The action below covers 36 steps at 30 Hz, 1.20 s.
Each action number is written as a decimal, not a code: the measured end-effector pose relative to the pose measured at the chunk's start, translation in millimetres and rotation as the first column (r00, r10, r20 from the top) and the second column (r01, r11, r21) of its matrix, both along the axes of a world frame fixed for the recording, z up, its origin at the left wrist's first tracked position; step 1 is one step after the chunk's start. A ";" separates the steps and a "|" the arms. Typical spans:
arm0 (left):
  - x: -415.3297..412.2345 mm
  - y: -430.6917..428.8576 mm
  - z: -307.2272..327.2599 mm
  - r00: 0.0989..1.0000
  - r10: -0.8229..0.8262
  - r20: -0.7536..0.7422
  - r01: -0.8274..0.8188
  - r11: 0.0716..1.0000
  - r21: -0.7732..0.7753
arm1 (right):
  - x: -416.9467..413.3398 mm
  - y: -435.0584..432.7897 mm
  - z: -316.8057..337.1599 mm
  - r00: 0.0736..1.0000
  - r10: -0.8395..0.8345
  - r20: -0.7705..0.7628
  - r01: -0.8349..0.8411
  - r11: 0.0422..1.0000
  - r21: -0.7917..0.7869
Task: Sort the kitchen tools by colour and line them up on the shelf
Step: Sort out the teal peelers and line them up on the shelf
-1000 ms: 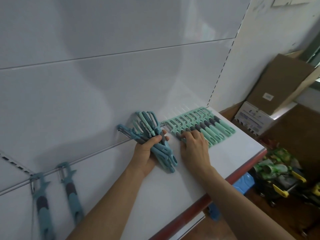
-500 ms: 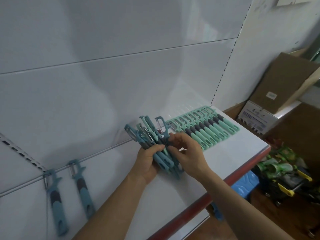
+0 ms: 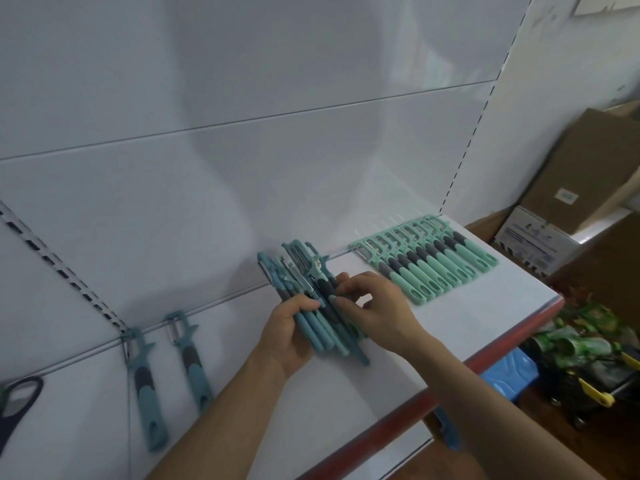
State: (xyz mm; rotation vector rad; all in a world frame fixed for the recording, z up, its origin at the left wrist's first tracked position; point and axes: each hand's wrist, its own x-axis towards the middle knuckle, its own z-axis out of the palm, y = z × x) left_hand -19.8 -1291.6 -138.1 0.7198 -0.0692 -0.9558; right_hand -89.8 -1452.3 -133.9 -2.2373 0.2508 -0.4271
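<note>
My left hand (image 3: pixel 287 330) grips a bundle of blue peelers (image 3: pixel 313 299) with grey grips, held just above the white shelf (image 3: pixel 485 327). My right hand (image 3: pixel 377 306) pinches one peeler of that bundle between thumb and fingers. A tidy row of several mint-green peelers (image 3: pixel 429 261) lies side by side at the shelf's far right, blades toward the back panel. Two blue peelers (image 3: pixel 194 355) lie apart from each other on the shelf at the left.
A dark scissor handle (image 3: pixel 17 400) shows at the left edge. The shelf has a red front edge (image 3: pixel 450 386). Cardboard boxes (image 3: pixel 585 178) stand to the right, and toy trucks (image 3: pixel 595 358) and a blue item (image 3: pixel 512 375) lie on the floor below.
My right hand left the green row and came over to the blue bundle, pinching one peeler. My left hand lifted the bundle slightly. The view has shifted left.
</note>
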 end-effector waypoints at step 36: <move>9.1 -30.2 -6.5 0.994 0.103 0.020 -0.104 0.993 0.047 | 6.5 -39.1 -34.8 0.910 -0.416 -0.008 0.371 0.820 -0.437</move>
